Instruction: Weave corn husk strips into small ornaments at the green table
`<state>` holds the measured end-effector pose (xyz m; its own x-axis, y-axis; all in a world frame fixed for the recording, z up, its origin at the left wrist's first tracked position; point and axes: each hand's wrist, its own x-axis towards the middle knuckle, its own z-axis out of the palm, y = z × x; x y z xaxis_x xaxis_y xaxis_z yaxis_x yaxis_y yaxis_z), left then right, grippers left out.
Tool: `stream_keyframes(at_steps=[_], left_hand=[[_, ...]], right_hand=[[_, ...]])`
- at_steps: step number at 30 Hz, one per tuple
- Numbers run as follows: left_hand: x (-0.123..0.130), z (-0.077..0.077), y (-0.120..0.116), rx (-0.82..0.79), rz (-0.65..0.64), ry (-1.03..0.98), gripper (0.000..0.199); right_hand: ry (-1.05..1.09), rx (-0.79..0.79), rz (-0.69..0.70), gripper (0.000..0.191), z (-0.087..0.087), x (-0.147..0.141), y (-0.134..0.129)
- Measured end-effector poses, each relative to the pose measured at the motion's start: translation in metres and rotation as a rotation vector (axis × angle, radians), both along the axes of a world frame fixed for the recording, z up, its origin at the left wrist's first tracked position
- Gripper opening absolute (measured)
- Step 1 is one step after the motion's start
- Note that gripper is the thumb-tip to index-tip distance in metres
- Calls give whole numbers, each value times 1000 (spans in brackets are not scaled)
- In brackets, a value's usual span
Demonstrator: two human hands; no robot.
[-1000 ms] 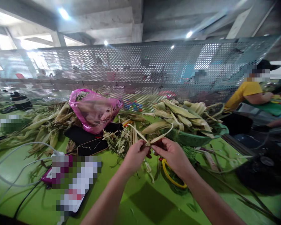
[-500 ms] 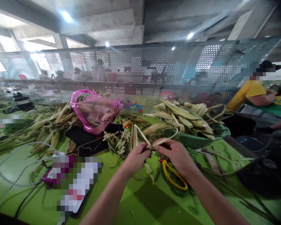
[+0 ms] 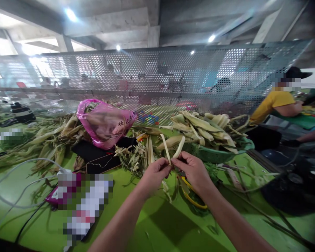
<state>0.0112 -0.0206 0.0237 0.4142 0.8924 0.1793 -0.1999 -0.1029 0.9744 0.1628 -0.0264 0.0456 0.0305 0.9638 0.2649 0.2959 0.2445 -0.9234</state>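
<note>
Pale strips of corn husk [image 3: 179, 147] stand up in a V between my two hands. My left hand [image 3: 156, 173] pinches them from the left, fingers closed. Thumb and fingers of my right hand [image 3: 193, 169] are closed on the strips from the right, the fingertips of both hands almost touching. A short husk end [image 3: 166, 191] shows below my fingers. Under my right hand lies a yellow-handled tool [image 3: 193, 196], partly hidden. Just beyond my left hand is a heap of small woven husk pieces [image 3: 132, 159].
A green basket [image 3: 225, 154] heaped with corn husks [image 3: 207, 129] stands at the back right. Behind are a pink plastic bag [image 3: 105, 122], a phone [image 3: 103, 164] and more husks [image 3: 52, 136]. Cables and a purple power strip [image 3: 64, 192] lie left. A person in yellow [image 3: 274, 101] sits far right.
The strips' free ends have swung up and closer together, from spread wide to a narrow V. My right hand has turned slightly; my left has barely moved.
</note>
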Motion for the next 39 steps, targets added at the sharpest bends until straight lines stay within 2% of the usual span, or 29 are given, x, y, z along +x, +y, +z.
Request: stream_keyframes(at_steps=[5,9,16,20,23,27,33,36,39], left_hand=[[2,-6,4,-154,87,-83,34],[0,-3,6,-167,174,-212,31],[-2,1,2,-190,211,-222,19],[-2,-2,5,-207,203,-232,22],[-3,-3,8,-162,168,-151,28],[-3,-2,8,-126,108,-56,30],[-1,-7,8,-99,28,-63,29],[-2,-9,9,-91,44,-77,28],[-3,-8,10,-111,108,-99,26]], right_hand=[[-22,9,60,28,5,-2,-2],[-80,-15,91,27,1,-1,0],[-120,-33,92,18,-2,-2,3],[-79,-12,102,17,-1,-5,1],[-8,31,109,21,-1,-4,0],[21,33,67,21,-2,-1,1],[2,61,9,18,-5,-4,0],[21,48,1,18,-6,-5,0],[39,-16,70,22,-4,-5,0]])
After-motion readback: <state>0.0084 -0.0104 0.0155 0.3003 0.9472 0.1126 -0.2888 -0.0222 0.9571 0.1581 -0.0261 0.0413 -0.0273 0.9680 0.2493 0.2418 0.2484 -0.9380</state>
